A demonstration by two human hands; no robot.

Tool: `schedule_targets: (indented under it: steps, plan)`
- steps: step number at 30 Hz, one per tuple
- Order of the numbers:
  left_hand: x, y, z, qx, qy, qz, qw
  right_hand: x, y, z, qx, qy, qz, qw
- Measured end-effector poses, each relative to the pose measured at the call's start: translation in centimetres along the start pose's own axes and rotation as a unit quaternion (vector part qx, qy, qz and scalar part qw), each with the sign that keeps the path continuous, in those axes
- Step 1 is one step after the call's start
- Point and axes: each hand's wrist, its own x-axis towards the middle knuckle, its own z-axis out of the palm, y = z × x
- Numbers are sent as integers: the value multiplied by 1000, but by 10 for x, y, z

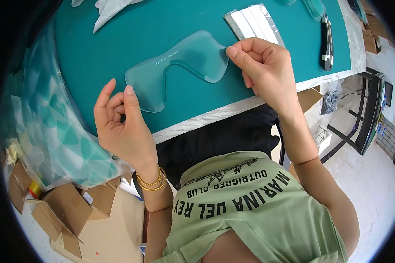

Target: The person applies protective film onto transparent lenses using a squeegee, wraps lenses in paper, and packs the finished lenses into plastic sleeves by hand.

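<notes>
A clear goggle lens (186, 47) with a nose cut-out and small printed marks, including a CE mark, is over the green mat (96, 48). My right hand (270, 65) pinches its right corner between thumb and index finger. At the opposite end, my left hand (125, 122) has its thumb tip against the lens edge. The left index finger stands apart from the thumb, with the other fingers loosely curled. Just beyond the right hand lies a white and silver packet (256, 24).
A black utility knife (326, 44) lies at the right, below more clear lenses (315, 8). White torn paper (112, 11) is at the top left. A plastic bag of lenses (61, 131) hangs by the left edge, above open cardboard boxes (68, 206).
</notes>
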Motion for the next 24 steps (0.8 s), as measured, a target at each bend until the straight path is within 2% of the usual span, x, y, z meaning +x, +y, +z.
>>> schedule_targets:
  steps: [24]
  plan:
    - [0,0,1,4,6,10,1000,1,0,0,-11,-1,0,1000]
